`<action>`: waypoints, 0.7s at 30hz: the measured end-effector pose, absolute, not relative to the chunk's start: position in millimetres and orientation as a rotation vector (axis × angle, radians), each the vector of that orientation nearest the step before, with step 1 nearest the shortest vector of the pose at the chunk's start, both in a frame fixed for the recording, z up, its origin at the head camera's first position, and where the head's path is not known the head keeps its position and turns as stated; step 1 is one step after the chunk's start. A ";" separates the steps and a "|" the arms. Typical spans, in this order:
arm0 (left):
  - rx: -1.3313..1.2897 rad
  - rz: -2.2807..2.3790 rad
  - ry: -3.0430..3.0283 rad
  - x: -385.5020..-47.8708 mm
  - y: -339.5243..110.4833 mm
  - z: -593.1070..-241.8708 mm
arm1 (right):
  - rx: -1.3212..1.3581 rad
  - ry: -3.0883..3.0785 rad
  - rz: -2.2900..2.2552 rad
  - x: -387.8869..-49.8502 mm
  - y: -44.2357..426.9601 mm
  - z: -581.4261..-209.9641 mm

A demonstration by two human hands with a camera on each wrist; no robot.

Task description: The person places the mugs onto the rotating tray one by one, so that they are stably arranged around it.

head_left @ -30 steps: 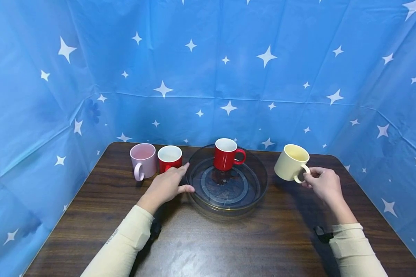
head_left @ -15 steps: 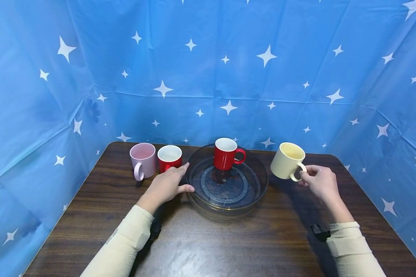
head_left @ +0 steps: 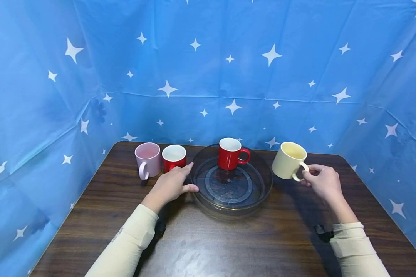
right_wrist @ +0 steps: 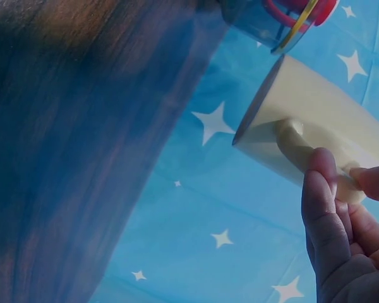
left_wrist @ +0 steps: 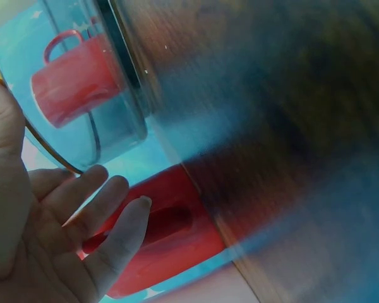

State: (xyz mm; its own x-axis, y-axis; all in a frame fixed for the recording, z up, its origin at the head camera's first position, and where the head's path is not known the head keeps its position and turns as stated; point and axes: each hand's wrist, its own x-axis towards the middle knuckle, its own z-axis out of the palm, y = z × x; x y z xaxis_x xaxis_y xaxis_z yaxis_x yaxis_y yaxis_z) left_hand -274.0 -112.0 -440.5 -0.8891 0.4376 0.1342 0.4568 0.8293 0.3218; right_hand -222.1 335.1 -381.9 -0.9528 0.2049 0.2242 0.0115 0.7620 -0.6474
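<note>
Right hand (head_left: 324, 182) around mug handle (right_wrist: 295, 146)

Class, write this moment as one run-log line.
left hand at clear bowl | right hand holds tilted yellow mug by handle | red mug in bowl | pink mug, another red mug left of bowl

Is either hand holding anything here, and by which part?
The right hand holds the pale yellow mug by its handle. The left hand grips nothing, apparently only touching the round glass bowl.
</note>
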 end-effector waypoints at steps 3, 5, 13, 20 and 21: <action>-0.714 -0.533 -2.960 -274.1 -112.7 -440.5 | -0.165 -2.680 0.966 -222.4 334.8 -381.8; -0.712 -0.535 -2.963 -274.4 -112.9 -440.6 | -0.163 -2.678 0.961 -222.3 334.1 -381.1; -0.712 -0.558 -2.974 -275.0 -112.6 -441.2 | -0.151 -2.660 0.982 -221.7 330.4 -376.7; -0.713 -0.565 -2.974 -275.5 -111.0 -440.8 | -0.146 -2.660 0.978 -221.8 328.2 -375.6; -0.713 -0.564 -2.975 -275.6 -110.8 -440.7 | -0.144 -2.660 0.978 -221.8 327.7 -375.5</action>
